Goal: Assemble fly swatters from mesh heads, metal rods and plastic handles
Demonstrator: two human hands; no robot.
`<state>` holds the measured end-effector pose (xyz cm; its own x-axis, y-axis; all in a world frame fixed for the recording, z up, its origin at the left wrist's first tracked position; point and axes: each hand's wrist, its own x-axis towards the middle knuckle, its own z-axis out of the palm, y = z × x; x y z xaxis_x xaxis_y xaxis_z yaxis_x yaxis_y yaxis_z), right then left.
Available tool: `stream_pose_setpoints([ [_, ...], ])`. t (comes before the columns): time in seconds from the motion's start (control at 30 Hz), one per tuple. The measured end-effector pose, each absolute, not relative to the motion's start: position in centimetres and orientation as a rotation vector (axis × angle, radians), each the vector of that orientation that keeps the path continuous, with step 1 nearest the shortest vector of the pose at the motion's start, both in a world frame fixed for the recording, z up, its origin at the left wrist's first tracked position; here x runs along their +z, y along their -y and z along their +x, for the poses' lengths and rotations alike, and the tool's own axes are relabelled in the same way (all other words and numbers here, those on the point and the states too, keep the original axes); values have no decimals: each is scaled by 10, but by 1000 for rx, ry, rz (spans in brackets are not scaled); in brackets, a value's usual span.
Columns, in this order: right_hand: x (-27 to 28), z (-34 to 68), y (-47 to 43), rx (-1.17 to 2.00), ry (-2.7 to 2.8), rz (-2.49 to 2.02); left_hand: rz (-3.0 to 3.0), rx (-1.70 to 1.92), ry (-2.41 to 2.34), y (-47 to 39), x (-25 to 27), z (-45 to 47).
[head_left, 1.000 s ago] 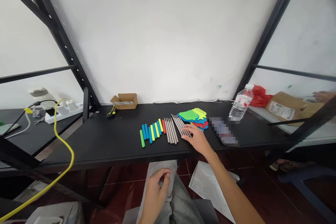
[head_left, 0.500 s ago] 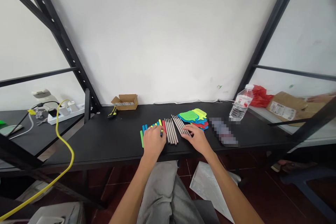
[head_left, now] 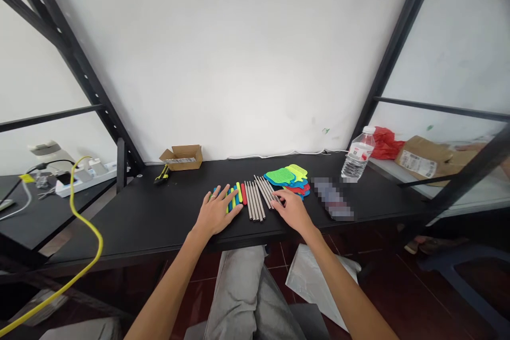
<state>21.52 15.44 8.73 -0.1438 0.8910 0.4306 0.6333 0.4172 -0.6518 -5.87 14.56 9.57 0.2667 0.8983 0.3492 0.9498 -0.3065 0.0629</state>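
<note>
My left hand (head_left: 215,215) lies palm down with fingers spread over a row of coloured sticks (head_left: 239,193) in blue, yellow, green and red, partly hiding them. Just right of the red stick, several slim metal rods (head_left: 255,202) lie side by side. A second, slanted group of metal rods (head_left: 264,191) is next to them. My right hand (head_left: 292,211) is at the near end of that group, thumb and fingers curled in around the rods. Behind it is a pile of flat mesh paddles (head_left: 281,176), like fly swatter heads, in green, yellow, blue and red.
Right of the paddles lies a blurred-out object (head_left: 332,199), with a water bottle (head_left: 358,154) behind it. At the back left are an open cardboard box (head_left: 182,158) and a yellow-black cutter (head_left: 162,175). A yellow cable (head_left: 99,244) hangs at the left, past a power strip (head_left: 85,179).
My left hand has shifted left and spread its fingers flat over the coloured sticks. My right hand stays at the slanted rods. The whole view has moved slightly.
</note>
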Motion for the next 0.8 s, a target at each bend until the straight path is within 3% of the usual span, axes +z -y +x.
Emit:
stream_pose_setpoints([
  [0.47, 108, 191, -178, 380, 1952, -1678, -2305, -596, 1620, -150, 103, -57],
  [0.8, 105, 194, -185, 392, 1896, -1682, -2181, -447, 1917, -152, 127, -16],
])
